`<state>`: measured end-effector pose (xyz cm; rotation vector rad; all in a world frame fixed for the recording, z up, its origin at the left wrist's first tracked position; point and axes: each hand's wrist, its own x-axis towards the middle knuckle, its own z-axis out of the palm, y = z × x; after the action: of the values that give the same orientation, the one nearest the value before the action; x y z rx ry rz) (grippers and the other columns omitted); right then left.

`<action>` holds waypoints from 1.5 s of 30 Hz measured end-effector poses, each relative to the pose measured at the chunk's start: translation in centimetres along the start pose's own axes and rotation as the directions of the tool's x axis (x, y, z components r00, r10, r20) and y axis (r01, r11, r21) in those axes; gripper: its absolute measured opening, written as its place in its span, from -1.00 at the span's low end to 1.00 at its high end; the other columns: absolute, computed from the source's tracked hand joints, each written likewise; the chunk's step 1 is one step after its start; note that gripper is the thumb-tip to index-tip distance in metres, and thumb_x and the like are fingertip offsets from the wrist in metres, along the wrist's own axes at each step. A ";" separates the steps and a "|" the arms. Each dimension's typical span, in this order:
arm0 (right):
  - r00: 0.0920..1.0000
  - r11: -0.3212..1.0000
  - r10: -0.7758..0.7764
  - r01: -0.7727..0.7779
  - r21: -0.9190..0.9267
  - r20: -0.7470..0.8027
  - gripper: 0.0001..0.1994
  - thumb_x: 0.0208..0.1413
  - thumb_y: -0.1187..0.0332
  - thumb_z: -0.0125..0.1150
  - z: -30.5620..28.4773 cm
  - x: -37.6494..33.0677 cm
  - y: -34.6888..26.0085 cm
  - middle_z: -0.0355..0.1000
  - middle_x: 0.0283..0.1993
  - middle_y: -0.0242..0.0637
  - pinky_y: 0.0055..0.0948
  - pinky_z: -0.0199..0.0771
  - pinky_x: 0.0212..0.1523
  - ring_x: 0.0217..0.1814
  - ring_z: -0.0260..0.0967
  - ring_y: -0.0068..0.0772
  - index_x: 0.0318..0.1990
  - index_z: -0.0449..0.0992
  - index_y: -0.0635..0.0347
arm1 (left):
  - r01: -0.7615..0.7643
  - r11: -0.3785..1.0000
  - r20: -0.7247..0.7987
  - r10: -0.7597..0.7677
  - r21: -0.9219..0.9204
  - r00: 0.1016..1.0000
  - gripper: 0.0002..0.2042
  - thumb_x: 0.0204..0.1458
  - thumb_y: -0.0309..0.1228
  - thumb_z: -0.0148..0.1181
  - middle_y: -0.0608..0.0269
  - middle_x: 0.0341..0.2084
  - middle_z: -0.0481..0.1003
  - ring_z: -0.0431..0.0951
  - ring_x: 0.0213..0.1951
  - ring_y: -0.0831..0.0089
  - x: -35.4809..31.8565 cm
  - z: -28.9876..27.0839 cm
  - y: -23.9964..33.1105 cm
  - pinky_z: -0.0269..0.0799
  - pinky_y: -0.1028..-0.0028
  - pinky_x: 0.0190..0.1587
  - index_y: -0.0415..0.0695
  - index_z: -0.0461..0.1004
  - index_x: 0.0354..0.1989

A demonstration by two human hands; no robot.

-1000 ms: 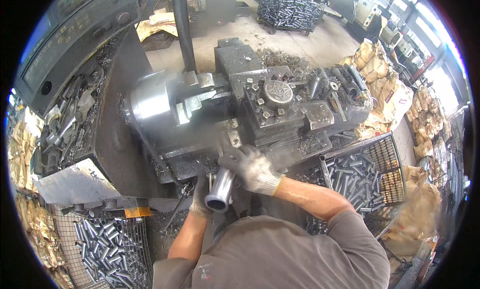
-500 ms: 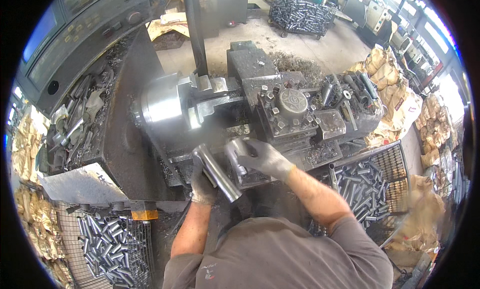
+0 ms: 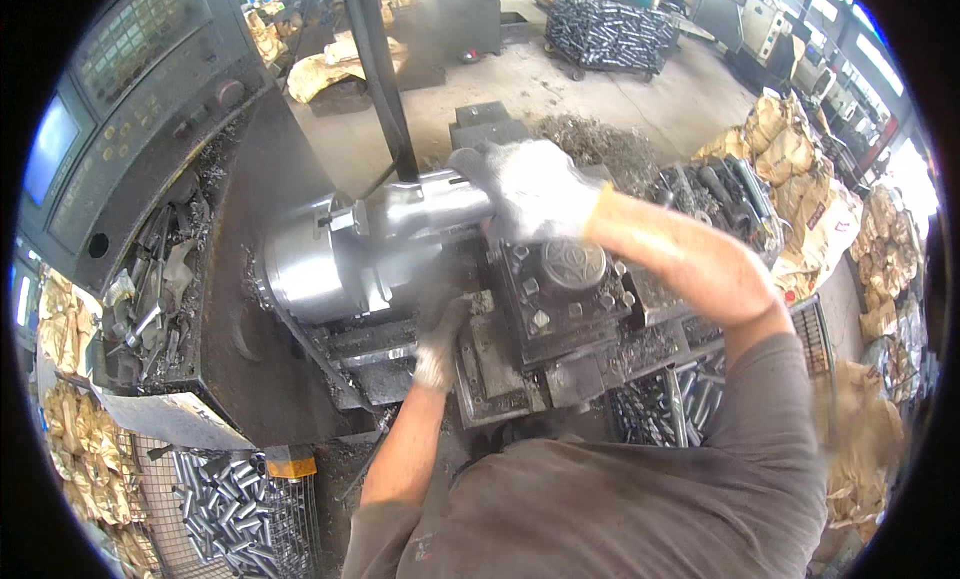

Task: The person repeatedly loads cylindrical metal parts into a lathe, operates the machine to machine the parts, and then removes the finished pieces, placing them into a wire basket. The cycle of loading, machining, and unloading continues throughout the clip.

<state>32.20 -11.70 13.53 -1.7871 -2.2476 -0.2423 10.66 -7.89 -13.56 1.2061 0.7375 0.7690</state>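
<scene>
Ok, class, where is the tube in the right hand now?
In the head view, just above centre, the shiny tube lies between the gloved right hand and the chuck on its left.

Right hand (image 3: 530,187) raised, tube (image 3: 440,201) — now at chuck (image 3: 308,264), left hand (image 3: 441,345) rightward

Tube (image 3: 440,204) and chuck (image 3: 300,271): smooth, glossy metal. Tool post (image 3: 572,331): dark, matt metal. Right-hand glove (image 3: 545,191): matt, pale cloth. Sacking (image 3: 815,211): crumpled brown paper. Shirt (image 3: 620,499): matt cloth.
</scene>
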 end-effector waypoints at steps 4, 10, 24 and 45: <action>0.954 0.880 -0.052 0.184 -0.438 0.296 -0.80 -0.15 0.29 0.46 6.3 3.3 7.4 0.70 -0.33 -0.22 -0.14 0.70 -0.28 -0.26 0.70 -0.12 -0.28 0.76 0.01 | -0.077 0.995 -0.195 0.062 -0.066 0.979 -0.71 0.37 -0.37 0.20 0.24 -0.12 0.59 0.59 -0.12 0.48 -7.4 -4.5 3.9 0.55 0.37 0.00 -0.23 0.51 0.17; 0.782 0.977 -0.004 -0.131 0.170 0.624 -0.42 -0.21 0.07 0.56 12.2 5.0 8.0 0.69 -0.14 0.03 -0.11 0.69 -0.05 -0.08 0.70 -0.01 -0.03 0.69 0.23 | 0.087 0.923 -0.594 -0.311 -0.374 0.742 -0.72 0.31 -0.24 0.28 0.21 -0.12 0.63 0.65 -0.07 0.29 -21.5 -15.4 -3.0 0.61 0.26 -0.06 -0.10 0.57 0.08; 0.607 0.988 0.107 -0.155 -0.015 0.788 -0.39 -0.18 -0.09 0.58 11.6 6.9 5.9 0.70 -0.18 0.03 -0.13 0.68 -0.15 -0.16 0.70 -0.09 -0.15 0.72 0.32 | -0.284 0.765 -0.776 -0.406 -0.578 0.483 -0.47 0.36 0.29 -0.08 0.51 -0.68 0.27 0.27 -0.62 0.48 -29.5 -26.4 -0.6 0.24 0.39 -0.51 0.14 0.35 -0.49; 0.974 0.627 0.223 -0.107 0.772 -0.046 -0.72 0.09 0.55 0.40 0.9 -13.3 -10.7 0.70 -0.14 -0.17 -0.35 0.72 -0.05 -0.13 0.71 -0.33 -0.01 0.67 0.30 | -0.086 0.291 -0.264 0.934 0.953 0.243 -0.60 0.24 -0.64 0.18 -0.07 0.07 0.58 0.60 0.02 0.12 -25.7 -20.6 12.3 0.52 0.20 0.16 -0.45 0.39 0.25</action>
<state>24.52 -26.28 9.00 -1.4020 -1.6551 0.5505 -21.87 -16.39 -3.45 2.0825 1.6092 2.0043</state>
